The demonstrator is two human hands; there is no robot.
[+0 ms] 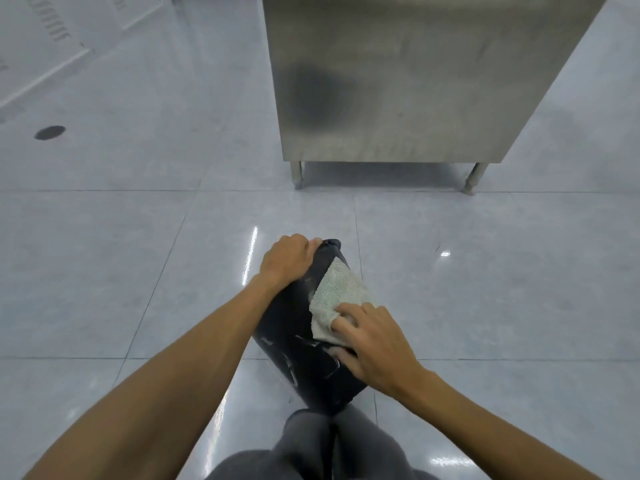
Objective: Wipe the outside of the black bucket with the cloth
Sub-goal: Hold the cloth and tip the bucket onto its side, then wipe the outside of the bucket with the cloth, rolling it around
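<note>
The black bucket (298, 337) lies tilted on its side on the tiled floor, its near end close to my knees and its far end pointing away. My left hand (285, 261) grips the bucket's far end from the left. A pale, nubbly cloth (337, 292) is spread over the bucket's upper right side. My right hand (372, 344) presses flat on the cloth's near corner, fingers spread against the bucket wall. White scuff marks show on the bucket's dark side below the cloth.
A stainless steel cabinet (398, 81) on short legs stands straight ahead. Glossy grey floor tiles (121, 271) surround the bucket. A round floor drain (49, 132) sits at the far left. My grey-trousered knees (311, 445) are at the bottom edge.
</note>
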